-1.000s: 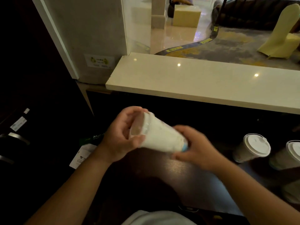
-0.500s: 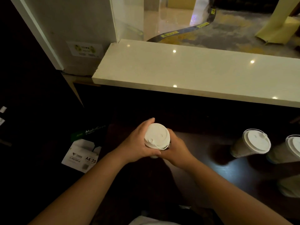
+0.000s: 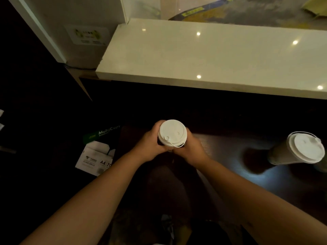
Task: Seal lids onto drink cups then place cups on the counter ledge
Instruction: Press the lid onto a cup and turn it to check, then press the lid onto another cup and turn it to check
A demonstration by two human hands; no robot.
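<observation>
I hold an upright drink cup with a white lid [image 3: 172, 133] over the dark worktop, and the lid hides most of the cup body. My left hand [image 3: 150, 145] wraps its left side and my right hand [image 3: 192, 147] wraps its right side, fingers meeting below the lid. The pale stone counter ledge [image 3: 203, 55] runs across the view above and beyond the cup. A second lidded cup [image 3: 307, 148] stands on the worktop at the right edge.
A paper box marked A4 [image 3: 96, 155] sits low at the left beside the worktop. A white wall with a sticker [image 3: 86, 35] rises at the ledge's left end. Glass and a patterned floor lie beyond the ledge.
The cup went from tilted on its side to upright in both hands, lid facing up. My view has tipped downward and closer, so the ledge fills more of the frame.
</observation>
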